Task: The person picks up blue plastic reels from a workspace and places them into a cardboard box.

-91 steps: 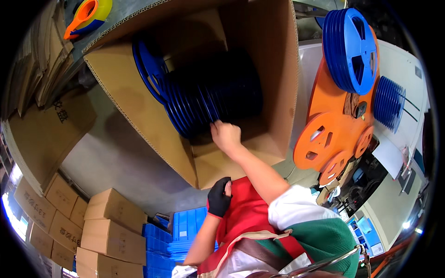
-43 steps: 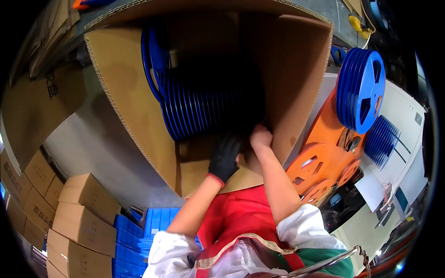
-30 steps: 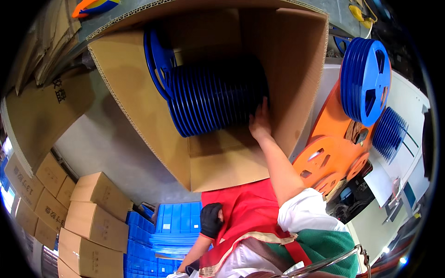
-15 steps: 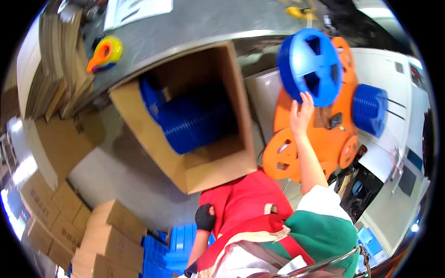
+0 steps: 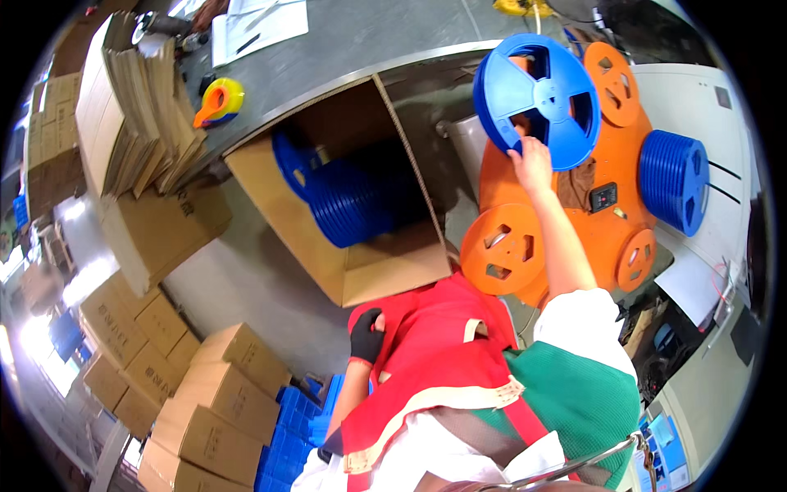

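Note:
My right hand (image 5: 534, 166), bare, is closed on the lower rim of a large blue reel (image 5: 510, 88), its fingers reaching into one of the cut-outs. The reel stands at the top of an orange machine (image 5: 590, 234) with several orange discs. My left hand (image 5: 366, 336) wears a black fingerless glove and rests curled against the red apron (image 5: 430, 332); what it holds, if anything, is hidden. Between the table and my lap an open cardboard box (image 5: 385, 283) lies tilted, with several stacked blue reels (image 5: 348, 209) inside.
Along the top runs a grey table (image 5: 361, 37) bearing a yellow and orange tape dispenser (image 5: 220, 102) and white paper (image 5: 279, 33). Flattened cardboard (image 5: 135, 123) leans at left. Closed cartons (image 5: 221, 394) and blue crates (image 5: 291, 426) stand lower left. More blue reels (image 5: 672, 180) hang at right.
The view has shifted. My right hand, earlier with fingers extended at the reel's lower edge, has closed round its rim. The left hand stays curled against the apron.

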The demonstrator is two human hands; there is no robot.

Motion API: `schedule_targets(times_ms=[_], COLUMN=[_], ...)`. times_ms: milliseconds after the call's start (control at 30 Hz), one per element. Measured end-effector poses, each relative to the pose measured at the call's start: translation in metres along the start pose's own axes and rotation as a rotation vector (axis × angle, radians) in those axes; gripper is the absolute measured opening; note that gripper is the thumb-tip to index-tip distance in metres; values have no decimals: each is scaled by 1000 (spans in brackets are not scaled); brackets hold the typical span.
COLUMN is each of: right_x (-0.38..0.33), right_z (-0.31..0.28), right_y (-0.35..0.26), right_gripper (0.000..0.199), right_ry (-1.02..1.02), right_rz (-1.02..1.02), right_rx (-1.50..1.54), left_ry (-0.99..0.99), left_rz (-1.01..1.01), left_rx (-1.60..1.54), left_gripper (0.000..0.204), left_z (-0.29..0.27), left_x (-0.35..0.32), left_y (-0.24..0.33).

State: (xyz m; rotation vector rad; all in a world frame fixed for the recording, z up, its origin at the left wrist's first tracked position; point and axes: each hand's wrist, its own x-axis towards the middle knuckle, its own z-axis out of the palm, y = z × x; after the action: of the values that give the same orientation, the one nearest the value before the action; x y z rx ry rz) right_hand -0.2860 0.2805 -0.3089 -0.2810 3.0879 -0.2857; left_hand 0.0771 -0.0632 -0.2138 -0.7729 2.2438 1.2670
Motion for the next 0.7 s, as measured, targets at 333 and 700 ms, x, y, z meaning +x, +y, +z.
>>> schedule_targets(times_ms=[333, 700], right_x=[-62, -98], right_z=[-177, -167], right_y=[-61, -86], right_gripper=[39, 27], right_ry=[482, -156], right_rz=[316, 1028], right_rx=[1433, 2382], left_ry=[-1, -238], left_rz=[47, -23], left_rx=[-292, -1484], left_gripper=[35, 72], left_z=[-26, -67], left_x=[27, 77], left_y=[43, 232])
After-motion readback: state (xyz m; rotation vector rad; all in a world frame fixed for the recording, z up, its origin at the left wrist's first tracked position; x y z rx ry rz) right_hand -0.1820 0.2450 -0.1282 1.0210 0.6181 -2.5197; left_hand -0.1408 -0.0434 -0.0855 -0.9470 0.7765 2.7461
